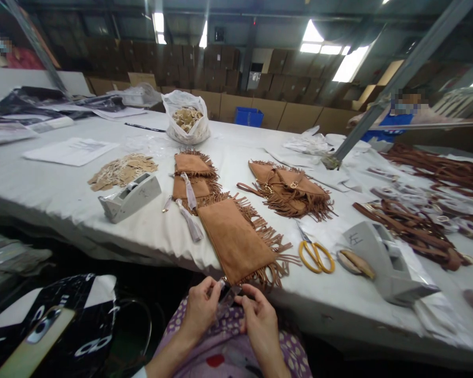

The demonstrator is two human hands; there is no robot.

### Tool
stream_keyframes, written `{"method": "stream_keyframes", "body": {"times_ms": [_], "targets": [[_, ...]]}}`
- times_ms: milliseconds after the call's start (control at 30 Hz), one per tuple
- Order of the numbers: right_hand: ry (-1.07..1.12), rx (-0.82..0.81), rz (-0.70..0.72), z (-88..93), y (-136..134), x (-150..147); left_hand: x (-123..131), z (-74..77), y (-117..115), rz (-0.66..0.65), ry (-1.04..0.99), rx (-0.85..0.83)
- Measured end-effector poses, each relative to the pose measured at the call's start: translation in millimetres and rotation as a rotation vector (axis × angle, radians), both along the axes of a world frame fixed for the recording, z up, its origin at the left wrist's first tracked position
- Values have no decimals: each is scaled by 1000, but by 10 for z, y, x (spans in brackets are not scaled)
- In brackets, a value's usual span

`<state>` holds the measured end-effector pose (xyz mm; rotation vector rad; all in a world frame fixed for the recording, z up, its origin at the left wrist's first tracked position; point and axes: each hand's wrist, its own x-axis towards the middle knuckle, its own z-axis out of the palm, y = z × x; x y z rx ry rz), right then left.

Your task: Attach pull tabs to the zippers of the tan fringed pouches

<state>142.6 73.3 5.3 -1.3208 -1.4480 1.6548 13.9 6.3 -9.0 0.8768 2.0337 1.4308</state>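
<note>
My left hand (200,310) and my right hand (260,320) meet over my lap below the table edge, both pinched on a small clear plastic strip (227,298). Just above them a tan suede fringed pouch (236,239) lies at the edge of the white table (63,194), its near end over my hands. Two more fringed pouches (191,173) are stacked behind it with clear strips (189,191) across them.
A grey tape dispenser (130,197) sits left, another (382,257) right. Yellow-handled scissors (315,254) lie beside the pouch. A heap of fringed pouches (289,189), brown straps (413,231), paper tags (122,170) and a bag of tags (186,123) lie farther back. A phone (35,336) rests lower left.
</note>
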Motion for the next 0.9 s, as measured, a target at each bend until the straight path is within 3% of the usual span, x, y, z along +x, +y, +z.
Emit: {"method": "stream_keyframes", "body": {"times_ms": [133, 267, 367, 567, 733, 900], "targets": [[282, -225, 89, 22, -147, -212, 33, 21, -46, -17, 129, -14], [546, -349, 49, -62, -213, -357, 83, 14, -64, 3, 22, -17], [677, -469, 47, -77, -188, -340, 126, -14, -34, -10, -230, 2], [896, -728, 125, -24, -18, -291, 97, -42, -5, -97, -940, 102], [917, -735, 198, -9, 76, -345, 13, -2, -29, -132, -1214, 168], [669, -560, 238, 85, 116, -315, -116, 9, 0, -161, -1292, 172]]}}
